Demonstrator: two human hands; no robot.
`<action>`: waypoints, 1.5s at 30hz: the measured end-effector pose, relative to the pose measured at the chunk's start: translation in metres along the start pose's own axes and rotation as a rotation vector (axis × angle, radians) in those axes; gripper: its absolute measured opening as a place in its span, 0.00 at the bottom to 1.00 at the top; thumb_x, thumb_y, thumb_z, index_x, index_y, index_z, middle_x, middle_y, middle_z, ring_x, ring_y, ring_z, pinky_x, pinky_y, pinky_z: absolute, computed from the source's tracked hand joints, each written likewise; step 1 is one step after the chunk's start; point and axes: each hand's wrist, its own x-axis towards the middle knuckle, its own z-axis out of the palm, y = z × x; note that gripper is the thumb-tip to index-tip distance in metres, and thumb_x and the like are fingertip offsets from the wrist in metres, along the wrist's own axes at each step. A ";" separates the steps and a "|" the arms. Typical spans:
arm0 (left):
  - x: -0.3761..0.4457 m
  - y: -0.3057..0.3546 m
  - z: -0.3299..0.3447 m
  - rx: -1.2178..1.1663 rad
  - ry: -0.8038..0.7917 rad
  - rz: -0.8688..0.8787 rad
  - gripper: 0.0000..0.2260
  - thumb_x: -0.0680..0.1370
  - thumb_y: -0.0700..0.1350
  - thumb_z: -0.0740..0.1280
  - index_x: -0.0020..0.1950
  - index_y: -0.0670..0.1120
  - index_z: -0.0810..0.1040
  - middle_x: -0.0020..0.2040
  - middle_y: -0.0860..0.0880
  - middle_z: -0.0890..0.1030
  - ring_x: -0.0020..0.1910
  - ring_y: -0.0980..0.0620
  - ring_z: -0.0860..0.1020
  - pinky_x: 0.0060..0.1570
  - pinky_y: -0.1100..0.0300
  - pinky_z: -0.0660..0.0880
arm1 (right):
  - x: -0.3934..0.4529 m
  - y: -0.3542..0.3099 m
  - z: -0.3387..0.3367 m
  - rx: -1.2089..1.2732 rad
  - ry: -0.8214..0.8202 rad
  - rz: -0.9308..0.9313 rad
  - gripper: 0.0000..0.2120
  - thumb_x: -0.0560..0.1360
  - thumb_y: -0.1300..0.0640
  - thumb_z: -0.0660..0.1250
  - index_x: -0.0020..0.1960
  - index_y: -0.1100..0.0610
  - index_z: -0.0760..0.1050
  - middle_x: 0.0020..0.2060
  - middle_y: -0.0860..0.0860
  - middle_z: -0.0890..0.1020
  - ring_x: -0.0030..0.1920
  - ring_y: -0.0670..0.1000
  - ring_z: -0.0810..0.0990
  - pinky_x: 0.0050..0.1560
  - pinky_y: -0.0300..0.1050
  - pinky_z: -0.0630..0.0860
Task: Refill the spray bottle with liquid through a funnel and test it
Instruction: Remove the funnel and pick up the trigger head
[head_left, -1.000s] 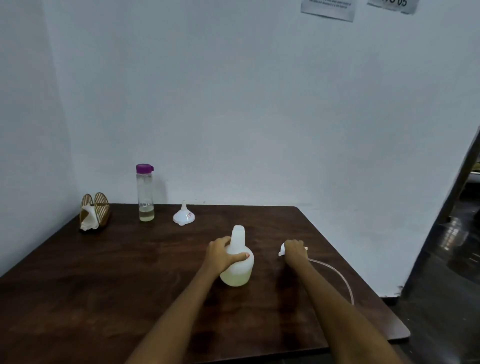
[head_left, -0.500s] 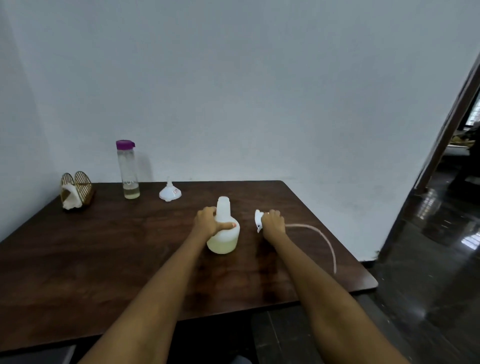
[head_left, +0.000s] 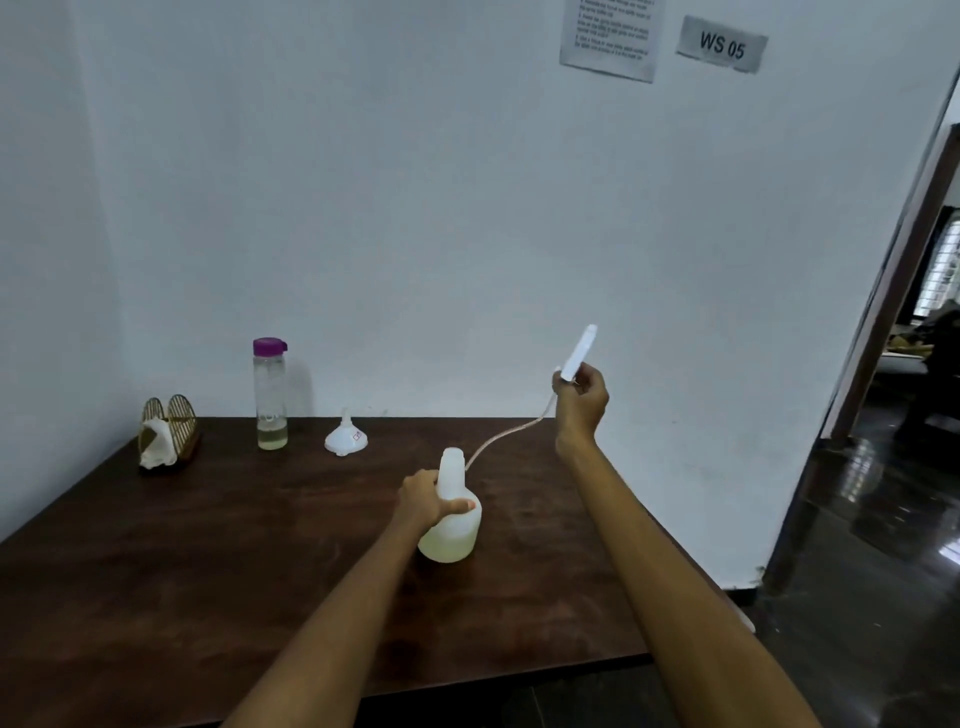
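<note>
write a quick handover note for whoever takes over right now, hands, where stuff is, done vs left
Left hand: gripping the spray bottle, upright on the table, neck open, pale liquid low inside.
Right hand: holding the sprayer head raised, its dip tube trailing toward the bottle neck.
Funnel upside down and supply bottle, capped, nearly empty, stand by the wall.
Done: head is off.
Left: refitting the head looks next, then a test spray.

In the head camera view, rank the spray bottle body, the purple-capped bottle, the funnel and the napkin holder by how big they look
Largest to smallest as they appear:
1. spray bottle body, though it sits nearest the camera, which inflates it
2. purple-capped bottle, taller but slimmer, so the top two are close
3. napkin holder
4. funnel
</note>
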 end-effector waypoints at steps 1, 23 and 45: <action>0.000 0.000 0.000 -0.002 0.002 0.000 0.30 0.70 0.58 0.73 0.65 0.41 0.73 0.62 0.44 0.77 0.62 0.45 0.74 0.56 0.56 0.71 | 0.001 -0.006 -0.003 0.065 0.000 0.004 0.12 0.74 0.66 0.67 0.58 0.63 0.74 0.46 0.53 0.77 0.47 0.50 0.76 0.43 0.34 0.73; 0.005 -0.001 0.003 0.038 0.014 0.012 0.29 0.71 0.58 0.72 0.65 0.41 0.73 0.62 0.44 0.77 0.61 0.45 0.74 0.56 0.55 0.71 | -0.028 -0.054 0.004 0.109 -0.320 -0.195 0.08 0.74 0.70 0.65 0.51 0.62 0.73 0.39 0.48 0.78 0.41 0.45 0.78 0.45 0.33 0.76; 0.008 -0.008 0.004 0.002 0.025 0.052 0.28 0.70 0.57 0.73 0.59 0.38 0.76 0.57 0.41 0.80 0.56 0.44 0.77 0.50 0.54 0.74 | -0.051 -0.056 0.027 -0.039 -0.533 -0.402 0.08 0.73 0.69 0.67 0.50 0.60 0.73 0.42 0.50 0.78 0.45 0.54 0.77 0.49 0.49 0.76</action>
